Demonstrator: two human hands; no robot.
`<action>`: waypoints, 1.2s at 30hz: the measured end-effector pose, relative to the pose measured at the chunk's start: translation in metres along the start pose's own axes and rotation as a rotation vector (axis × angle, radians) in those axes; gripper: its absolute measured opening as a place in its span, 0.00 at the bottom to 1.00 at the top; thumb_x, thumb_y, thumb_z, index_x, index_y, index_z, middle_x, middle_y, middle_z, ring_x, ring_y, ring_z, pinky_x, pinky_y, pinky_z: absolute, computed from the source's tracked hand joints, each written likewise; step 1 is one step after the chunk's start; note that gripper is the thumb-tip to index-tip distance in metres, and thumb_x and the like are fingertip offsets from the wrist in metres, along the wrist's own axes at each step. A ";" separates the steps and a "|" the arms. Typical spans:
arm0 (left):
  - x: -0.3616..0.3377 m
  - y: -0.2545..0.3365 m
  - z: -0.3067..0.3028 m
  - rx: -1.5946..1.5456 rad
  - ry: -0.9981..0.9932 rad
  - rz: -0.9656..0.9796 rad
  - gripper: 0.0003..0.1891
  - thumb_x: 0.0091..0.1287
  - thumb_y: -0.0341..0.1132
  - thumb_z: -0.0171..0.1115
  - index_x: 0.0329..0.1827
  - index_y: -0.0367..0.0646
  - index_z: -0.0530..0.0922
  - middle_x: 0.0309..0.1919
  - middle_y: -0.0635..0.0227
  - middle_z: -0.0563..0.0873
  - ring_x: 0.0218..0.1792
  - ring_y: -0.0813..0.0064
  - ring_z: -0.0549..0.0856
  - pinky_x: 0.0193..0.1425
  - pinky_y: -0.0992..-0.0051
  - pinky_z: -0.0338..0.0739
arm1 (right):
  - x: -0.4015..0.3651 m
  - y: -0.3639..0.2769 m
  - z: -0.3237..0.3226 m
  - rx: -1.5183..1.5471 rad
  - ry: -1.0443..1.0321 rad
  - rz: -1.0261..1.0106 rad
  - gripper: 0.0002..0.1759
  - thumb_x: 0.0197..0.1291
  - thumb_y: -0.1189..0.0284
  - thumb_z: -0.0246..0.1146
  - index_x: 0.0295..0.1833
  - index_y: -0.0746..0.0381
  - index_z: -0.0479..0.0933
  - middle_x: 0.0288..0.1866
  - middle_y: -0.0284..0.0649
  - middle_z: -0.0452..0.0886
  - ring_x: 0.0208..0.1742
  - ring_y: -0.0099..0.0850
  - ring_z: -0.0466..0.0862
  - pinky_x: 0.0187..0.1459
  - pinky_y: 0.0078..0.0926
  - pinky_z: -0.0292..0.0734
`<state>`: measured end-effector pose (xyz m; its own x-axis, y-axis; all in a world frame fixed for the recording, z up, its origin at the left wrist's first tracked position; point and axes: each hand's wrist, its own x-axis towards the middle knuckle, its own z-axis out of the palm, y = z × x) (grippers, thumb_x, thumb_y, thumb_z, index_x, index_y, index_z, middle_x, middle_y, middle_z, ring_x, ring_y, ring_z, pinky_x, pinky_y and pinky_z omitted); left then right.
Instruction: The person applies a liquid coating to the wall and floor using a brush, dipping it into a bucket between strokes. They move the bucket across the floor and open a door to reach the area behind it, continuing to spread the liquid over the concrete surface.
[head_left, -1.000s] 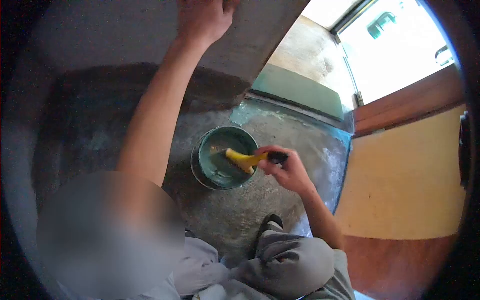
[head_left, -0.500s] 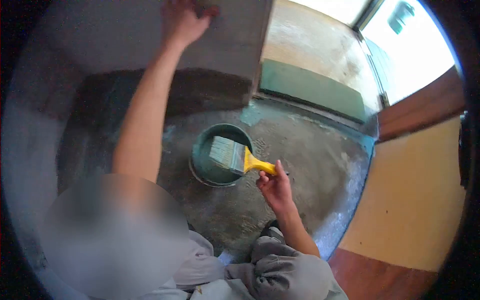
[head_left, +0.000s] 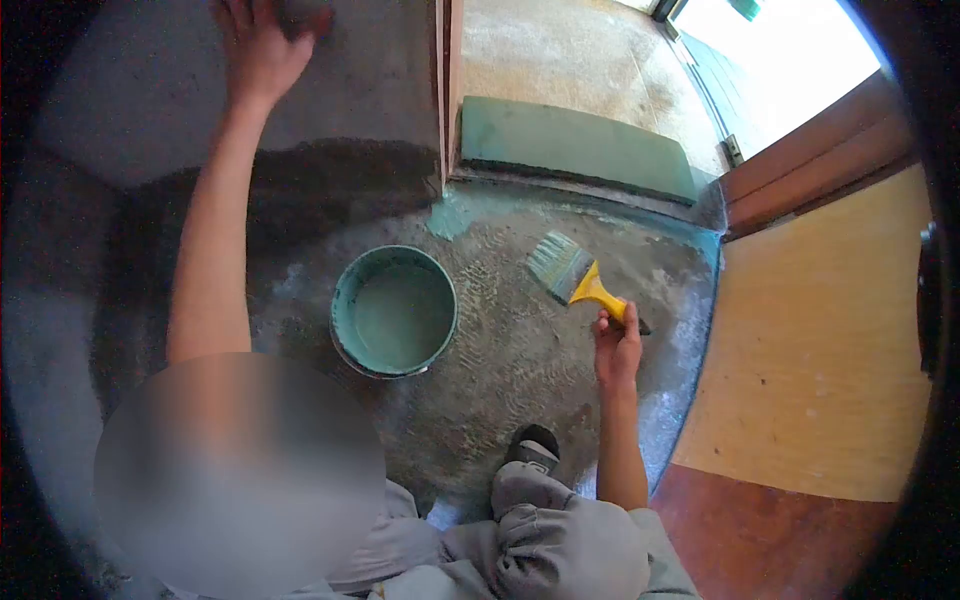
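My right hand is closed round the yellow handle of a wide paintbrush. The brush's bristles carry grey-green liquid and point up and left over the wet floor. To the left of the brush stands a round bucket, part filled with the same grey-green liquid. At the upper left, my left hand lies against the grey wall, fingers spread and holding nothing. The lower part of that wall is dark.
A green step crosses the doorway, with a pale floor beyond it. On the right is a wooden panel with a reddish-brown strip below it. My sandalled foot is close to the bucket.
The paintbrush has moved right, from over the bucket to over the floor, still in my right hand. My view has shifted a little; my left hand stays at the wall.
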<state>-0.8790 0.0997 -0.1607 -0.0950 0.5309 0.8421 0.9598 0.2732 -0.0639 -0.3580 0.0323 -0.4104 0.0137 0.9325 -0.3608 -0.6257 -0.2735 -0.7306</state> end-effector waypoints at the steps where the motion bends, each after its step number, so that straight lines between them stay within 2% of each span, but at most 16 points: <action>1: -0.001 -0.001 0.001 -0.021 -0.026 -0.039 0.52 0.68 0.47 0.64 0.81 0.40 0.35 0.80 0.46 0.34 0.79 0.42 0.34 0.81 0.46 0.37 | 0.008 -0.005 0.000 -0.106 0.044 -0.082 0.16 0.70 0.61 0.62 0.51 0.63 0.79 0.34 0.38 0.83 0.30 0.27 0.81 0.33 0.25 0.78; 3: -0.001 0.000 0.001 -0.058 -0.078 -0.113 0.52 0.68 0.47 0.64 0.81 0.40 0.35 0.80 0.47 0.35 0.80 0.43 0.35 0.81 0.46 0.37 | 0.021 -0.009 0.002 -0.346 0.076 -0.182 0.15 0.69 0.63 0.63 0.51 0.64 0.79 0.33 0.38 0.83 0.29 0.26 0.82 0.33 0.25 0.78; 6: -0.003 -0.003 -0.005 -0.136 -0.039 -0.045 0.52 0.67 0.49 0.64 0.81 0.39 0.36 0.80 0.46 0.35 0.80 0.42 0.35 0.81 0.46 0.37 | 0.037 -0.009 0.015 -0.592 0.093 -0.273 0.15 0.68 0.65 0.64 0.51 0.65 0.80 0.31 0.37 0.83 0.28 0.25 0.82 0.33 0.24 0.78; 7: 0.000 0.004 -0.011 -0.106 -0.062 -0.082 0.52 0.67 0.49 0.64 0.81 0.39 0.36 0.80 0.46 0.35 0.79 0.42 0.35 0.81 0.45 0.37 | 0.040 -0.008 0.019 -0.657 0.094 -0.292 0.14 0.68 0.65 0.64 0.50 0.65 0.80 0.31 0.36 0.83 0.27 0.25 0.82 0.33 0.23 0.77; 9: 0.003 0.014 -0.017 -0.036 -0.110 -0.158 0.52 0.68 0.49 0.63 0.81 0.39 0.36 0.80 0.46 0.35 0.79 0.41 0.36 0.81 0.45 0.37 | 0.050 -0.001 0.023 -0.794 0.029 -0.371 0.15 0.69 0.64 0.64 0.50 0.65 0.80 0.29 0.36 0.82 0.28 0.25 0.82 0.33 0.23 0.77; 12: 0.003 -0.001 -0.002 -0.040 -0.015 -0.071 0.52 0.67 0.50 0.64 0.81 0.39 0.36 0.80 0.46 0.35 0.79 0.41 0.36 0.81 0.45 0.38 | 0.059 0.010 0.034 -1.093 -0.069 -0.488 0.14 0.68 0.64 0.64 0.51 0.63 0.80 0.28 0.39 0.83 0.27 0.26 0.83 0.33 0.24 0.76; 13: 0.001 -0.002 -0.003 -0.042 -0.035 -0.095 0.52 0.67 0.50 0.64 0.81 0.39 0.36 0.80 0.47 0.35 0.79 0.41 0.36 0.81 0.44 0.38 | 0.059 0.012 0.040 -1.209 -0.100 -0.530 0.14 0.68 0.63 0.65 0.51 0.62 0.79 0.28 0.40 0.83 0.27 0.26 0.83 0.33 0.25 0.76; 19: -0.001 0.016 -0.016 -0.095 -0.077 -0.190 0.54 0.66 0.52 0.65 0.81 0.42 0.36 0.80 0.49 0.34 0.79 0.40 0.36 0.80 0.43 0.42 | 0.048 0.047 0.084 -1.544 -0.329 -0.690 0.12 0.66 0.67 0.64 0.52 0.60 0.79 0.39 0.48 0.84 0.36 0.45 0.86 0.37 0.40 0.79; 22: 0.001 0.012 -0.011 -0.084 -0.046 -0.169 0.54 0.66 0.52 0.65 0.82 0.44 0.36 0.81 0.50 0.33 0.79 0.41 0.36 0.81 0.43 0.42 | 0.041 0.069 0.094 -1.592 -0.479 -0.795 0.15 0.64 0.64 0.66 0.51 0.61 0.79 0.41 0.48 0.84 0.38 0.47 0.85 0.40 0.39 0.80; 25: 0.001 0.010 -0.009 -0.063 -0.039 -0.150 0.54 0.66 0.53 0.66 0.82 0.45 0.36 0.81 0.51 0.32 0.79 0.42 0.36 0.81 0.43 0.41 | 0.027 0.080 0.098 -1.654 -0.630 -0.755 0.14 0.63 0.64 0.66 0.50 0.60 0.79 0.41 0.48 0.83 0.41 0.51 0.84 0.41 0.44 0.79; 28: 0.001 0.010 -0.009 -0.090 -0.053 -0.159 0.55 0.65 0.54 0.66 0.82 0.46 0.35 0.81 0.52 0.32 0.79 0.42 0.36 0.81 0.43 0.41 | 0.014 0.078 0.090 -1.772 -0.895 -0.773 0.17 0.57 0.70 0.67 0.52 0.58 0.77 0.40 0.46 0.80 0.43 0.47 0.82 0.45 0.43 0.77; 30: 0.000 0.011 -0.008 -0.101 -0.047 -0.160 0.55 0.65 0.55 0.66 0.82 0.47 0.35 0.81 0.52 0.32 0.79 0.42 0.36 0.81 0.43 0.40 | 0.001 0.068 0.084 -1.848 -1.080 -0.808 0.23 0.52 0.74 0.65 0.56 0.57 0.74 0.41 0.43 0.78 0.45 0.43 0.81 0.49 0.40 0.75; 33: 0.002 0.006 -0.005 -0.066 -0.086 -0.166 0.56 0.65 0.55 0.66 0.82 0.46 0.35 0.81 0.51 0.32 0.79 0.42 0.35 0.81 0.43 0.39 | -0.006 0.058 0.060 -1.876 -1.253 -0.931 0.21 0.54 0.74 0.63 0.57 0.60 0.74 0.41 0.42 0.77 0.46 0.41 0.80 0.50 0.38 0.74; 36: 0.001 0.011 -0.009 -0.092 -0.070 -0.156 0.56 0.65 0.55 0.65 0.82 0.44 0.34 0.80 0.49 0.32 0.79 0.42 0.35 0.81 0.43 0.39 | -0.019 0.045 0.042 -1.902 -1.367 -0.916 0.22 0.57 0.73 0.59 0.58 0.64 0.72 0.42 0.43 0.77 0.47 0.41 0.79 0.52 0.41 0.74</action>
<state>-0.8660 0.0962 -0.1560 -0.2592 0.5436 0.7983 0.9520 0.2832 0.1162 -0.4192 0.0124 -0.4121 -0.9663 0.2575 0.0049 0.2517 0.9481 -0.1941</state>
